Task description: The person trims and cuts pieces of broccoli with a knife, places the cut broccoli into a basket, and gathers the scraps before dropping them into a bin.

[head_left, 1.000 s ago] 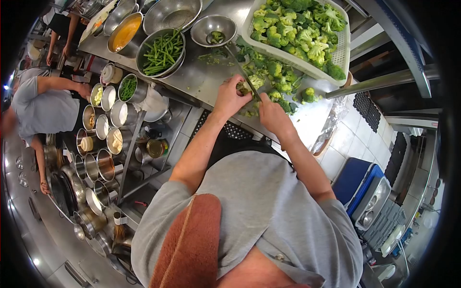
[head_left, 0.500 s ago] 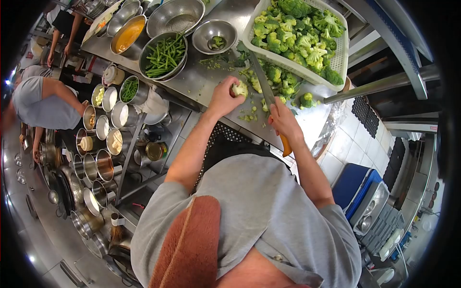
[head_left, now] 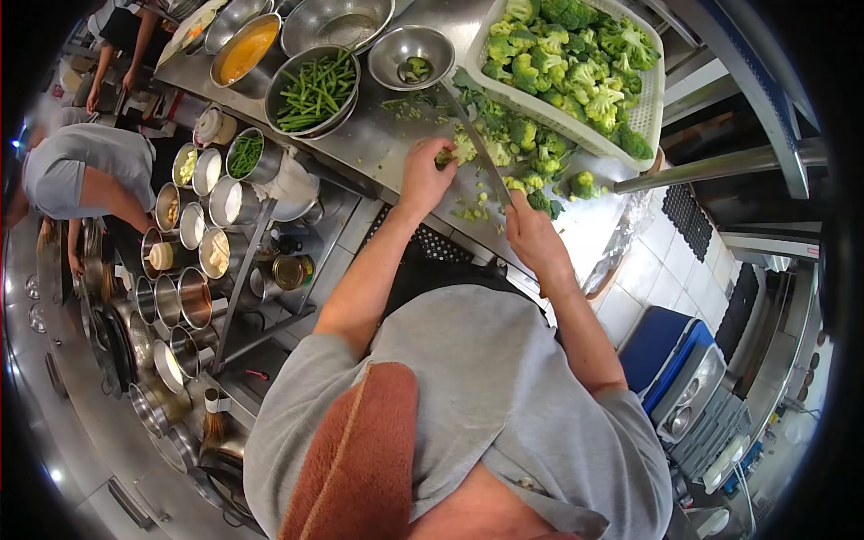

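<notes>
My left hand [head_left: 427, 176] is closed around a piece of broccoli [head_left: 445, 158], mostly hidden by the fingers. In my right hand [head_left: 537, 236] is a large kitchen knife [head_left: 484, 151]; its long blade points away from me, just right of the broccoli piece. Whether blade and piece touch I cannot tell. Cut broccoli florets [head_left: 546, 162] and green scraps lie on the steel counter [head_left: 378, 160] beside and beyond the blade. Behind them stands a white perforated crate [head_left: 655, 117] heaped with florets.
A steel bowl [head_left: 382, 67] with a few green bits stands beyond my left hand, beside a bowl of green beans [head_left: 315, 94] and a pan of orange sauce [head_left: 245, 52]. Several containers fill the shelf at left. A co-worker [head_left: 99, 171] bends there. A metal rail [head_left: 711, 166] runs at right.
My left hand has turned, so the pale broccoli face between its fingers no longer shows. The knife's orange handle has gone out of sight under my right hand. The co-worker bends lower.
</notes>
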Motion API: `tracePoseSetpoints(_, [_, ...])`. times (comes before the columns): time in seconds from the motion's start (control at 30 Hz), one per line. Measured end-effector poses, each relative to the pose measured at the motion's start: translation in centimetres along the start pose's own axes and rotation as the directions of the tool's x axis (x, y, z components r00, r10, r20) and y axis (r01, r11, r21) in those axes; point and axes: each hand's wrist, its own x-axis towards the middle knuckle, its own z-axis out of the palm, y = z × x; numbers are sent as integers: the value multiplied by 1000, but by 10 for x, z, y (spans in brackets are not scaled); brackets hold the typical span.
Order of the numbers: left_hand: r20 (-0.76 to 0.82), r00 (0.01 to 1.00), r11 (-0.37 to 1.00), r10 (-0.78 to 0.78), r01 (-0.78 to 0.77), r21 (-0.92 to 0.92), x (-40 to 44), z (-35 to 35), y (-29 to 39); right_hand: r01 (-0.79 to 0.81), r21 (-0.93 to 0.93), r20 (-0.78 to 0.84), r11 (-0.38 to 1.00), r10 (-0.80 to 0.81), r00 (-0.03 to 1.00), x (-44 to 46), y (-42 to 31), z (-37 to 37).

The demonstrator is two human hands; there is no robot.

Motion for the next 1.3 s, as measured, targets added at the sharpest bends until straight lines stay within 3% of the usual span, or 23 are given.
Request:
tracePoseSetpoints(0.13, [12,998,997,68,-67,-47,-1,-3,5,95,-49,-16,994,-96,995,3,7,10])
tracePoseSetpoints(0.4, [9,981,981,194,-194,-6,0,-3,11,95,-162,41,982,-90,995,-3,7,15])
tracePoseSetpoints(0.63, [69,986,988,154,-154,-10,2,-6,5,101,-300,199,949,-41,979,-30,3,-10])
tracePoseSetpoints(0.83, [103,988,993,115,-114,-16,6,-8,3,147,-285,167,947,-102,981,-8,7,2])
tracePoseSetpoints(0.93, [86,981,984,173,-170,-47,6,-7,3,98,-290,150,952,-56,987,14,20,22])
tracePoseSetpoints(1.03, [59,991,990,121,-117,-77,7,-8,3,172,-252,91,952,-153,984,22,21,25])
tracePoseSetpoints(1.07, [82,996,994,36,-27,-104,3,-9,5,175,-254,91,951,-157,983,22,27,27])
tracePoseSetpoints(1.1, [109,993,989,-50,64,-131,2,-9,7,267,-315,130,911,-237,963,21,32,27])
tracePoseSetpoints(1.17, [123,991,989,-58,74,-129,2,-9,4,361,-371,179,856,-316,932,19,40,27])
tracePoseSetpoints(1.2, [143,987,989,-68,86,-124,-1,-10,0,147,-175,162,973,-119,980,18,36,24])
tracePoseSetpoints(1.23, [140,988,989,-72,89,-120,-2,-9,-6,-90,27,187,996,84,979,16,31,20])
tracePoseSetpoints(1.27, [161,982,953,-100,140,-267,-2,-6,-13,-86,28,190,996,79,979,15,26,13])
tracePoseSetpoints(1.3, [184,975,894,-122,188,-407,-2,-5,-19,-239,217,271,947,176,946,13,19,5])
